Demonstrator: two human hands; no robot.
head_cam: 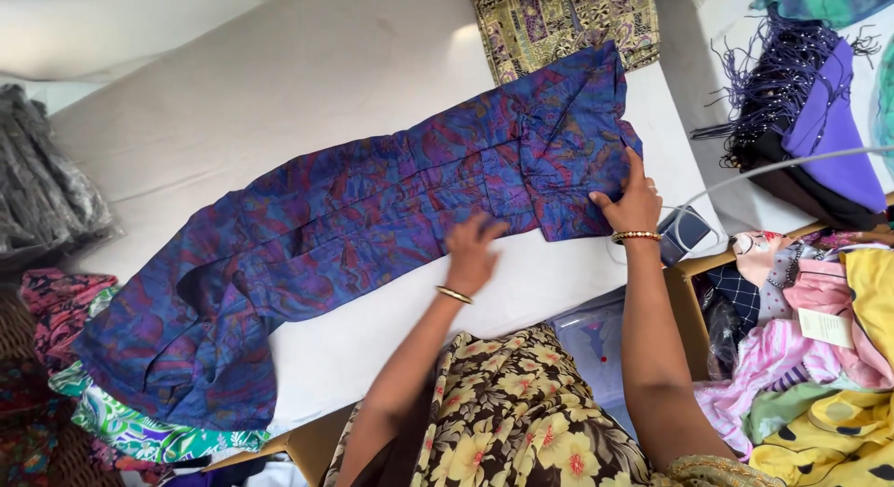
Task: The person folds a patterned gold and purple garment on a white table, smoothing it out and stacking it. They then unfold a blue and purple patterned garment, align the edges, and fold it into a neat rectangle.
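Here the left hand (472, 252), blurred, lies flat with fingers together on the blue-purple patterned silky garment (372, 236), apparently smoothing it. The right hand (631, 200), fingers spread, pins the folded end. The garment spans the white padded board (307, 77), its far end overhanging.

A: What colours does the long garment (372, 217) have?

B: Deep blue and purple with swirls of dull red, all over, to the far right end.

A: And the cloth (563, 21) beyond it, at the far edge?

B: Olive-yellow patchwork print with dark and purple squares.

A: The board (279, 87) underneath?

B: Plain white.

A: On the right?

B: A violet fringed shawl (810, 105) on black, and nearer, a yellow fabric (838, 431) with black spots beside pink pieces.

A: Near left?

B: A green and white leafy print (140, 431).
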